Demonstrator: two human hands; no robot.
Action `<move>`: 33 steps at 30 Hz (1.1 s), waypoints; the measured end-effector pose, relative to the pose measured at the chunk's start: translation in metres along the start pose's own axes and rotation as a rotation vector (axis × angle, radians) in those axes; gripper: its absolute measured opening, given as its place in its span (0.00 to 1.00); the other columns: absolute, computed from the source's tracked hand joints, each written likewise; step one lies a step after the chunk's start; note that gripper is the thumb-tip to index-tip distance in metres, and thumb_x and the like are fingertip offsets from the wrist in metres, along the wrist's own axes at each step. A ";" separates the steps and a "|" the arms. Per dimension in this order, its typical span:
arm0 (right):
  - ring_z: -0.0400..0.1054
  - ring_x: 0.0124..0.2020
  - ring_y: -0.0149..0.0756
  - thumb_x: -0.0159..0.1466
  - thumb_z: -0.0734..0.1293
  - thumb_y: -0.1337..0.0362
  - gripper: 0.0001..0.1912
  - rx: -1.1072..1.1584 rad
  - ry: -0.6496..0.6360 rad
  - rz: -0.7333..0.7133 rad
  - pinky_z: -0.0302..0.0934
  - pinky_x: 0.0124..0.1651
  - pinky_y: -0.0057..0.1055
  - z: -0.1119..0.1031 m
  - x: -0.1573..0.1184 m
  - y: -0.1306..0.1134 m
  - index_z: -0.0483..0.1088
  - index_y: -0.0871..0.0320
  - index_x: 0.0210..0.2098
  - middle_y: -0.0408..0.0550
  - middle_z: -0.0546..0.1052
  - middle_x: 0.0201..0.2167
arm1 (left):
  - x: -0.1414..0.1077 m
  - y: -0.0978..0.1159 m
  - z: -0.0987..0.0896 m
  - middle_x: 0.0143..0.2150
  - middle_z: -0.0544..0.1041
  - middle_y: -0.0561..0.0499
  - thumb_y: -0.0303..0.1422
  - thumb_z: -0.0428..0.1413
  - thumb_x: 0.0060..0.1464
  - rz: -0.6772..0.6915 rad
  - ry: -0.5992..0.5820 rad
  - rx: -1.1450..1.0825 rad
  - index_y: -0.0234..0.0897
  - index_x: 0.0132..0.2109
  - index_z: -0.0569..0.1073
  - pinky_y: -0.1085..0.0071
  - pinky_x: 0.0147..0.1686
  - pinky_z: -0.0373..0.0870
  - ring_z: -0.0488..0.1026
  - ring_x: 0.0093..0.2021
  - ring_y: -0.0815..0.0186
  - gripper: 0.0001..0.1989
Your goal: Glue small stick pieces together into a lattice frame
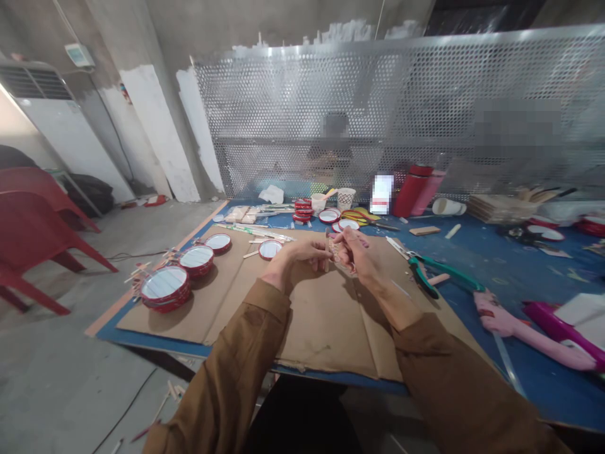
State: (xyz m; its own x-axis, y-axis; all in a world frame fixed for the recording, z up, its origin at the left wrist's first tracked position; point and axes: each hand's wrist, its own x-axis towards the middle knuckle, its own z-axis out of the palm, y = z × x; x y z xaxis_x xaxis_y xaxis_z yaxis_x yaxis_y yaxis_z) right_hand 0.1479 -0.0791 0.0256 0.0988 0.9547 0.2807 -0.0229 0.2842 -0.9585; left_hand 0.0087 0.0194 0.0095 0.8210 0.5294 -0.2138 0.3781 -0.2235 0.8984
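Note:
Close together over the brown cardboard sheet point(302, 328), both of my hands are closed. My left hand point(312, 253) pinches a short, thin wooden stick point(327, 243) that stands roughly upright. My right hand point(357, 252) has its fingers curled in against a small, pale, textured piece point(336, 252) just beside the stick. What that piece is cannot be made out, and the fingers cover part of it. Behind my left hand lies a round red-rimmed disc point(270, 250) with a whitish face. Another such disc point(348, 225) rests just beyond my right hand.
At left stand red-sided drum-like rounds point(165, 284) with sticks at their edges. Green-handled pliers point(425, 277) and a pink glue gun point(515, 321) lie right. Paper cups point(346, 198), a red bottle point(412, 191) and a phone point(382, 194) stand before a perforated metal screen point(283, 113).

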 end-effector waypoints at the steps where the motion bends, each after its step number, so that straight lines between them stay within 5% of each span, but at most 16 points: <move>1: 0.49 0.09 0.24 0.54 0.66 0.32 0.30 -0.001 -0.003 0.000 0.42 0.12 0.24 0.000 0.000 -0.001 0.66 0.54 0.27 0.34 0.61 0.09 | 0.000 0.000 0.000 0.25 0.75 0.52 0.33 0.54 0.60 0.001 -0.002 -0.003 0.32 0.36 0.71 0.76 0.29 0.64 0.70 0.22 0.73 0.08; 33: 0.50 0.10 0.25 0.55 0.65 0.32 0.30 -0.029 -0.015 -0.012 0.43 0.14 0.25 -0.001 -0.001 -0.006 0.65 0.53 0.26 0.35 0.61 0.09 | -0.001 -0.001 -0.001 0.24 0.74 0.52 0.34 0.54 0.61 -0.005 0.013 -0.001 0.32 0.36 0.71 0.75 0.31 0.66 0.71 0.23 0.72 0.09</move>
State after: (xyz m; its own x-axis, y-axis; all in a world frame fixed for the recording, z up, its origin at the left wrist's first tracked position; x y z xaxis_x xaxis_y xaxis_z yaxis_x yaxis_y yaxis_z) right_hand 0.1487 -0.0815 0.0307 0.0844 0.9525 0.2928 0.0068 0.2933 -0.9560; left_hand 0.0076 0.0198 0.0091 0.8132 0.5414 -0.2136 0.3820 -0.2197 0.8977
